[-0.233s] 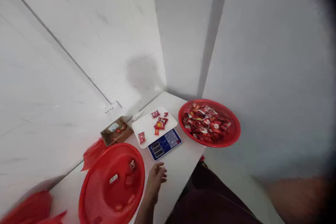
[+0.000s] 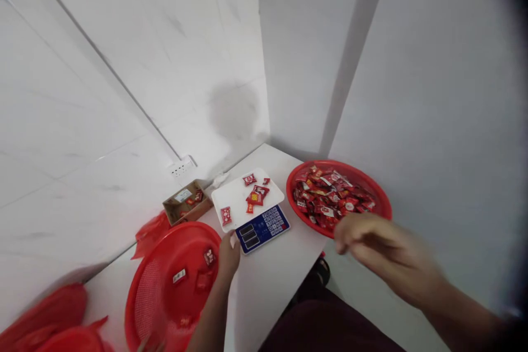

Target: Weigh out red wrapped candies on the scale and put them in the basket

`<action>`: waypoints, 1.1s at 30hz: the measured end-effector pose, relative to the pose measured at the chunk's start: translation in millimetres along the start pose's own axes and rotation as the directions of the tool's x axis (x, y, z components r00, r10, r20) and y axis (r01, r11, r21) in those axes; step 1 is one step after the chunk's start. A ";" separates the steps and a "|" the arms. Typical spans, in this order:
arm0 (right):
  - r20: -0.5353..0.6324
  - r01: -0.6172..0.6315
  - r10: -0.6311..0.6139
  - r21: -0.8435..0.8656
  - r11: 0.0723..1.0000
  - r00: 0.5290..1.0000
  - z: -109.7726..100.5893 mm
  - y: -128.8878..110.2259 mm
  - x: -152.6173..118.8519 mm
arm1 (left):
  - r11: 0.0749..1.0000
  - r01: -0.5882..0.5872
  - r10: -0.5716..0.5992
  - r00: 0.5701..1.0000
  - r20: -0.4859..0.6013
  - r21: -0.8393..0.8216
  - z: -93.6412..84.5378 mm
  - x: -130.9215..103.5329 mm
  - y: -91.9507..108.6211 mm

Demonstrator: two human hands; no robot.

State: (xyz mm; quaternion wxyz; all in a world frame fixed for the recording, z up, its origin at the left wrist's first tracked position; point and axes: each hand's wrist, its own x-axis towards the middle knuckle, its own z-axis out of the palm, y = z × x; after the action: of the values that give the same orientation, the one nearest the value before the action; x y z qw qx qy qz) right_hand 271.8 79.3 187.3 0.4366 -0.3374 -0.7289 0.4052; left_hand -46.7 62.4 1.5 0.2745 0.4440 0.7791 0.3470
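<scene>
Works bare-handed around a blue-fronted electronic scale [image 2: 264, 229] on a white tabletop [image 2: 284, 264], among small, shiny red wrapped packets [image 2: 258, 196]. At the scale's near left corner, left hand [image 2: 229, 256] with thumb against the casing or just beside it; cannot tell which, nor how wide or narrow the grip. To the scale's right, a motion-blurred right hand [image 2: 381, 250] by the near rim of a round red plastic basket [image 2: 381, 192], fingers bent, no packet visible in the grasp; cannot tell a loose hold from a closed one.

Looks far from finished, judging by the packets' uneven spread. On the scale's flat white tray [image 2: 236, 195], just a loose handful, one well apart toward the left edge. In the basket right of the scale, by far the largest share, heaped. In a round red mesh-sided plastic colander [image 2: 150, 291] to the scale's near left, only a few, scattered. In an open brown cardboard box [image 2: 193, 214] left of the scale, some more. Cannot tell filling from emptying.
</scene>
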 end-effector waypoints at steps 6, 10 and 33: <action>0.178 -0.420 0.436 -0.121 0.899 0.882 23.6 68.8 6.2 | 0.944 0.005 0.012 0.999 -0.050 0.330 -4.9 53.1 7.7; 0.217 -0.499 0.507 -0.096 0.861 0.834 26.8 82.9 3.4 | 0.874 0.017 -0.006 1.000 -0.024 0.485 1.8 65.8 16.1; 0.229 -0.592 0.631 -0.220 0.776 0.742 12.7 124.7 12.1 | 0.658 -0.436 0.306 0.900 0.311 0.615 103.3 178.9 115.4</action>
State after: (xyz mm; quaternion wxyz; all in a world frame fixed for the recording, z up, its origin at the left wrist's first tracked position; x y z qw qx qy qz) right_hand 272.7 141.2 77.6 0.1441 -0.5230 -0.6587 0.5214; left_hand 5.8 293.1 7.8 0.0883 0.6917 0.7150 0.0504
